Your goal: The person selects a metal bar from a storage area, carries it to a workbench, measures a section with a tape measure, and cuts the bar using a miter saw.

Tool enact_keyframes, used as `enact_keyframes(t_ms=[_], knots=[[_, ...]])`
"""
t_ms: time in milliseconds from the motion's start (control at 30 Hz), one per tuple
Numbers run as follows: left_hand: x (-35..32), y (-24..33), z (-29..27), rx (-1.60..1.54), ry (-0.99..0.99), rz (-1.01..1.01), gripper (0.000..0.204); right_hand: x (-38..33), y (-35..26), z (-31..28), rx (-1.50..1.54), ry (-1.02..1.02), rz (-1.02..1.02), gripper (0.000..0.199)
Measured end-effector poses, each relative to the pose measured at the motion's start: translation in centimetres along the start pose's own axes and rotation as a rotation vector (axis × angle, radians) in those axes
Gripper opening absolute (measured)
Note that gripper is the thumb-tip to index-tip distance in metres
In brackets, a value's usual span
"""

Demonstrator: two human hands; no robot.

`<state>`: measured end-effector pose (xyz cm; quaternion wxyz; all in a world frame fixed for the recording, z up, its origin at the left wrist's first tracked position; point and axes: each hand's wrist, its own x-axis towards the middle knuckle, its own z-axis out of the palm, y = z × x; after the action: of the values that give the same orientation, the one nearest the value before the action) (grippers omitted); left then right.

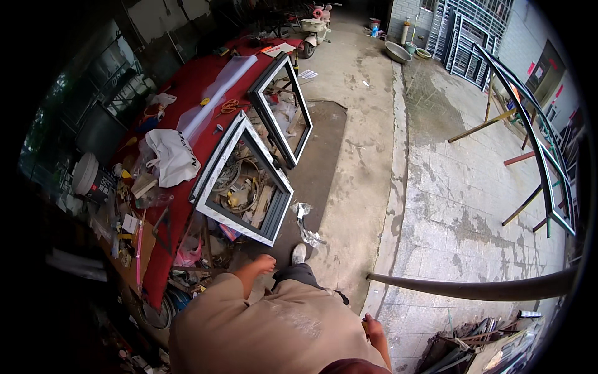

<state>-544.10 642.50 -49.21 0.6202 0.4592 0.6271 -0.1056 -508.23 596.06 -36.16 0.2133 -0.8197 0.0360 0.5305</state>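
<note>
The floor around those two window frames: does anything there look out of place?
Yes: a crumpled, shiny piece of wrapping lies loose on the floor, just ahead of the person's shoe and near the closer window frame. It looks like dropped litter underfoot.

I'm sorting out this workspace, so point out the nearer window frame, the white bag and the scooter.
Nearer window frame (234,225): head view, on its white lower rail.
White bag (173,157): head view, middle of its crumpled surface.
Scooter (313,26): head view, on its white body.
</note>
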Motion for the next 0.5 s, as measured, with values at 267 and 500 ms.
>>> enact_keyframes(t_ms=[267,500], knots=[[0.3,4.1,9.0,0.596,-0.223,0.457,0.029,-2.5,17.8,1.2,0.065,0.094,0.043,0.053],[3.7,14.7,9.4,0.466,-0.299,0.154,0.023,-2.8,36.0,15.4,-0.187,0.172,-0.067,0.053]])
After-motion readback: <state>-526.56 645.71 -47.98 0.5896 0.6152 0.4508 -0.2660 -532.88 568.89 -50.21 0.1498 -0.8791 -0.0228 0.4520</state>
